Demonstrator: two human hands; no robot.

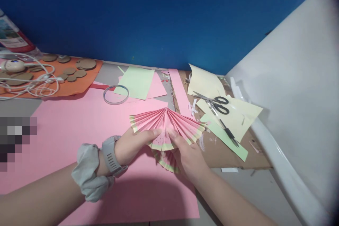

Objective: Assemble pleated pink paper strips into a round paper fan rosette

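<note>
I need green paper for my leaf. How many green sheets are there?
2. One green sheet lies behind the paper fan, beside the clear ring; the other green sheet lies right of the fan, partly under yellow sheets. More may hide under paper.

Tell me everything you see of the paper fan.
The paper fan is pink paper folded in narrow pleats, edged with a pale green and yellow band, with dark dots near the edge. It is spread open in a half circle, with a second pleated part below. The left hand and right hand pinch it at its middle, above a pink sheet.
</note>
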